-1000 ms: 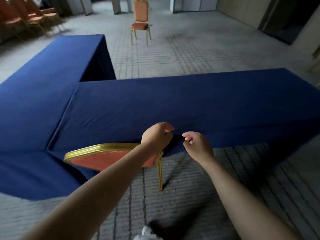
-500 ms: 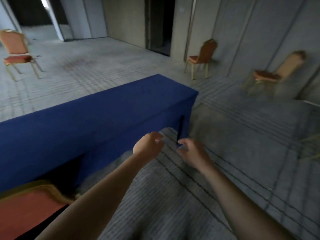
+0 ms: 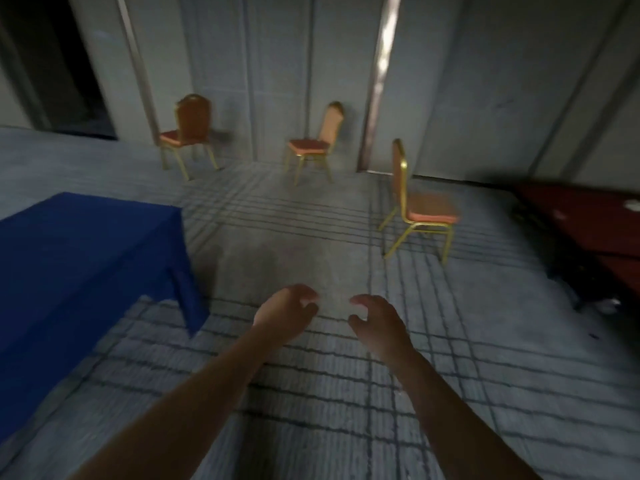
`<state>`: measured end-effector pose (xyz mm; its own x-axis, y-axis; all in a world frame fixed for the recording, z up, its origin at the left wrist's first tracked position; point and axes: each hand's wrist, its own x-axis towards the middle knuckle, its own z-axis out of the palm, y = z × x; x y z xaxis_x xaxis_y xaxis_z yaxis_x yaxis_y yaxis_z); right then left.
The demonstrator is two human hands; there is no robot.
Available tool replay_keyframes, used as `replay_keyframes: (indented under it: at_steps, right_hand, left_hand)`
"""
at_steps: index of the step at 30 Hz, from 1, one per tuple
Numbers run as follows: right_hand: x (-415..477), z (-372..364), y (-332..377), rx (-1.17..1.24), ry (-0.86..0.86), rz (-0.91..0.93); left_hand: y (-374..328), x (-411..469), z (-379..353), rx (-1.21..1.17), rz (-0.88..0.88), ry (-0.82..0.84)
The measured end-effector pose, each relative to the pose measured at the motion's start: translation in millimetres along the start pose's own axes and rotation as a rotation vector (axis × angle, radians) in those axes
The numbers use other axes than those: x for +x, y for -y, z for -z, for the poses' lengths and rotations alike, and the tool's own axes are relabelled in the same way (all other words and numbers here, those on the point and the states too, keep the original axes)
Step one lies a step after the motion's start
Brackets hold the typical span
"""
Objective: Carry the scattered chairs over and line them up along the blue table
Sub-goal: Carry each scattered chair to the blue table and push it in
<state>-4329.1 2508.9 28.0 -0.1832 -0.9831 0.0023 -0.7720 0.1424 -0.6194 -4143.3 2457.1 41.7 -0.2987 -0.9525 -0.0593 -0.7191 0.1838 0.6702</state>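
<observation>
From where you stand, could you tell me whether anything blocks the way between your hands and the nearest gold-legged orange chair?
Nothing visible does. Only bare grey carpet lies between the left hand, the right hand and the gold-legged orange chair ahead on the right. The blue-draped table stands off to the left.

Three chairs: left chair (image 3: 188,131), middle chair (image 3: 311,145), right chair (image 3: 424,211). One blue surface (image 3: 86,237). Two hands: left hand (image 3: 287,313), right hand (image 3: 377,323).

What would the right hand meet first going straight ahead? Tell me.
Nothing close: the right hand points over bare grey lined carpet; farther on, perhaps the middle orange gold-framed chair by the wall, depth unclear.
</observation>
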Motion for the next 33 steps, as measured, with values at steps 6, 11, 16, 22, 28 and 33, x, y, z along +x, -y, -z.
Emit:
replay_keyframes:
  at_steps: [6,11,16,22,28,33]
  right_hand:
    - [16,67,-82,0.010,-0.151,-0.233]
    - [72,108,-134,-0.023,-0.211,-0.291]
    - [164,142,-167,-0.029,-0.251,-0.304]
    - [271,178,-205,0.004,-0.288,-0.320]
    - [376,204,-247,0.013,-0.276,-0.313]
    - [498,241,-287,-0.002,-0.242,-0.243]
  left_hand:
    - [-77,82,-71,-0.052,-0.164,0.172]
    - [-128,161,-114,-0.061,-0.274,0.254]
    - [-160,267,-133,-0.089,-0.291,0.255]
    - [-199,387,-148,-0.080,-0.343,0.237]
    - [-230,493,-174,-0.051,-0.301,0.256]
    - [-248,611,-196,-0.134,-0.265,0.153]
